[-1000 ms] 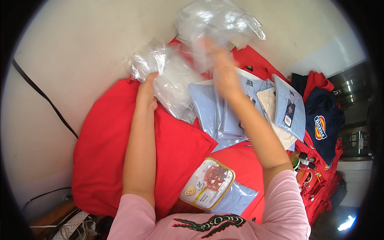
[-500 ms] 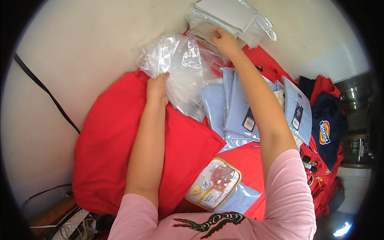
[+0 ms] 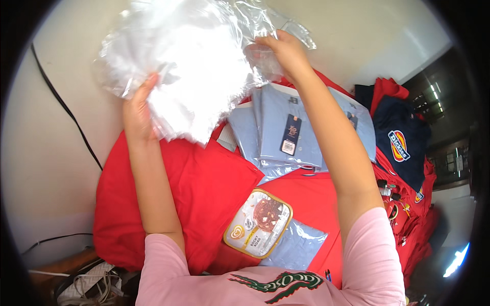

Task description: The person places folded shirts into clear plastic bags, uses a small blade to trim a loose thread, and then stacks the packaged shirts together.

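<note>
Obscured: Glare is washing out much of the clear bags [image 3: 199, 76]; their layers are blending together, and their count is escaping reading.
Cut off: The bags are running past the upper edge; the navy cloth [image 3: 408, 127] is losing detail towards the dark rim at right.
Partly covered: The right forearm [image 3: 339, 145] is crossing the blue shirts [image 3: 273, 115] and hiding part of them; the bags are overhanging the rear red cloth.
Left hand: The left hand [image 3: 137, 115] is gripping the bags at their lower left, thumb showing in front, fingers bending out of sight behind the plastic.
Right hand: The right hand [image 3: 288, 53] is touching the bags at their upper right, fingers partly curling; plastic is blurring the fingertips, so whether they are closing fully one cannot tell.
Bags: They are hanging raised between the two hands, well above the red cloth [image 3: 138, 204] and left of the shirts.
Shirts: They are lying overlapped in clear wrap below the right hand, a dark tag [image 3: 291, 134] showing on one.
Tub: The tub [image 3: 259, 223] is resting near the person's chest, well apart from both hands, partly covering a blue packet [image 3: 301, 245].
</note>
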